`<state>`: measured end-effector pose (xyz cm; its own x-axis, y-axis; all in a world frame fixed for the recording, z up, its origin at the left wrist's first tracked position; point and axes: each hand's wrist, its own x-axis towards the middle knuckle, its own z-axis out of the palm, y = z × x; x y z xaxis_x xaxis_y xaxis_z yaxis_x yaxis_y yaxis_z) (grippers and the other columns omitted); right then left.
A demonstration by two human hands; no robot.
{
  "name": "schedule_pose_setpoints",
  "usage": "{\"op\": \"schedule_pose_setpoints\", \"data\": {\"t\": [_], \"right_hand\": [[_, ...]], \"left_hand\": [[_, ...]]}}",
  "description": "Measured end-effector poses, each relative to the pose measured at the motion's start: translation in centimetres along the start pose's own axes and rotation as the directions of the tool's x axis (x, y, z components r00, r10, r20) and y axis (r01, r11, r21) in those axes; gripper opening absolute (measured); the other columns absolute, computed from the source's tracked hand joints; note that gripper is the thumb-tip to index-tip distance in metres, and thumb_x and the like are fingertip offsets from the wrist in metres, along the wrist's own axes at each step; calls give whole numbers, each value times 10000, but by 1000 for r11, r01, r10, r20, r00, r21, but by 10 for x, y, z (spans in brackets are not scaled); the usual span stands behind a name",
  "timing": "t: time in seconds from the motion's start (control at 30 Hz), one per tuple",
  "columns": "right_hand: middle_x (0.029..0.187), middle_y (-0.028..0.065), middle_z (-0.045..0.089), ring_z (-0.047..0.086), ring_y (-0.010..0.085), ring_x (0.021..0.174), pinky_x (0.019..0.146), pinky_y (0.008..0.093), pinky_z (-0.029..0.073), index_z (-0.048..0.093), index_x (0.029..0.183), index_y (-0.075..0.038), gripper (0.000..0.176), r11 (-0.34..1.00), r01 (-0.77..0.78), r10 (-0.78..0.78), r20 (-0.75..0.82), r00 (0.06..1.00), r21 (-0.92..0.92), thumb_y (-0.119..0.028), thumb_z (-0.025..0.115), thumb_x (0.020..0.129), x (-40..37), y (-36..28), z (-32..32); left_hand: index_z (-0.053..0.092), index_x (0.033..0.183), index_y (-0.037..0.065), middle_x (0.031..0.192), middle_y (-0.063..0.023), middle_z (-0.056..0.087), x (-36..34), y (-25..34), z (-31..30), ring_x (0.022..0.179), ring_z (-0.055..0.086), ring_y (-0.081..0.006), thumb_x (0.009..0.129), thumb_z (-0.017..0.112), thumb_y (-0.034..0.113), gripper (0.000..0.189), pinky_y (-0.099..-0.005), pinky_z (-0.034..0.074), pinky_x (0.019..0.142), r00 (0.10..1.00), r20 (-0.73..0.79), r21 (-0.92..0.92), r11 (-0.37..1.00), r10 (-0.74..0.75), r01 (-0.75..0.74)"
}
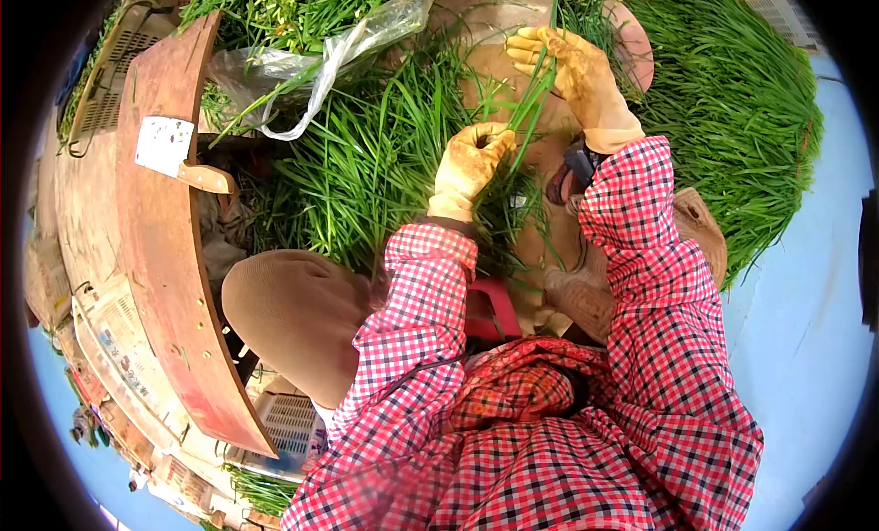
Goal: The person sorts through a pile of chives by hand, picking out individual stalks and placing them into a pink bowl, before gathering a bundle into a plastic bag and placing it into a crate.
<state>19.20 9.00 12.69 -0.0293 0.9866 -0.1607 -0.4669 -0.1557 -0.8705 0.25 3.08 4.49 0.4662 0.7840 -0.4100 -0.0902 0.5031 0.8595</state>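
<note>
Fingers (pixel 485 139) of the left hand (pixel 469 162), in a yellow glove, are clenched round the lower end of a thin bunch of green stalks (pixel 528 108). At its one o'clock the right hand (pixel 575 71), gloved too, curls its fingers about the same stalks higher up. The bunch slants between both hands, above loose greens (pixel 366 178). A bigger heap (pixel 732 101) lies at three o'clock. At nine o'clock a cleaver (pixel 167 146) rests on a curved wooden board (pixel 174 275); a plastic bag (pixel 343 50) lies at eleven.
</note>
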Motion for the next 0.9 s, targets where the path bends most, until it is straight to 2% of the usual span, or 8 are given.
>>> {"op": "schedule_pose_setpoints", "data": {"t": [0.1,0.13,0.23,0.4,0.53,0.63,0.77,0.9], "right_hand": [[1136,276,576,599,385,1024,898,458,483,507,1161,93,372,998,5,-3,-28,1000,69,-195,532,927,2,7,-14],[1139,279,575,597,389,1027,896,458,484,507,1160,92,371,995,11,-9,-27,1000,95,-195,532,927,6,10,-22],[1135,282,577,602,392,1019,875,457,495,510,1153,92,365,988,-24,28,-23,999,153,-192,536,924,16,16,-40],[1096,257,605,622,371,981,860,441,501,529,1128,87,362,999,-11,13,-46,999,35,-214,533,926,18,17,-42],[1062,234,624,629,352,964,862,442,501,532,1121,92,379,999,-35,36,-98,995,10,-240,509,940,20,13,-34],[1110,246,598,614,348,998,893,441,486,503,1160,104,431,1000,-9,10,-122,992,4,-266,512,939,13,7,-25],[1174,256,568,595,337,1041,929,430,464,470,1223,99,516,1000,29,-30,-110,993,-8,-321,529,930,11,17,-29],[1147,258,581,602,338,1025,921,423,476,472,1210,110,496,999,40,-40,-137,990,-3,-303,514,940,11,17,-28]], "left_hand": [[627,1015,-14,925,-61,672,-2,-3,0,765,620,-102,880,641,148,211,-217,487,686,997,36,-233,971,66,-55],[596,1066,-20,1034,-107,663,-2,-5,-2,833,653,-175,888,634,209,292,-273,525,763,995,81,-339,940,59,-28],[572,1094,-25,1031,-114,659,-8,0,-4,834,656,-205,892,629,229,329,-297,527,802,988,153,-403,914,6,57],[578,1140,3,862,-27,669,-10,10,-7,743,640,-108,867,567,530,593,-189,349,517,962,269,-198,980,38,16],[586,1114,0,859,-34,672,-5,8,-3,723,645,-114,826,597,572,641,-187,373,528,983,177,-109,991,-55,75],[588,1089,13,858,-41,672,-10,8,1,708,643,-109,771,619,616,682,-187,375,523,994,57,-191,979,90,-78],[587,1098,28,818,-49,665,-6,-4,4,630,607,-112,880,618,359,397,-203,428,548,991,-129,-284,956,44,-79],[598,1082,18,798,-50,659,-4,-10,3,612,589,-115,890,614,334,370,-225,457,553,993,-102,-334,938,62,-93]]}}
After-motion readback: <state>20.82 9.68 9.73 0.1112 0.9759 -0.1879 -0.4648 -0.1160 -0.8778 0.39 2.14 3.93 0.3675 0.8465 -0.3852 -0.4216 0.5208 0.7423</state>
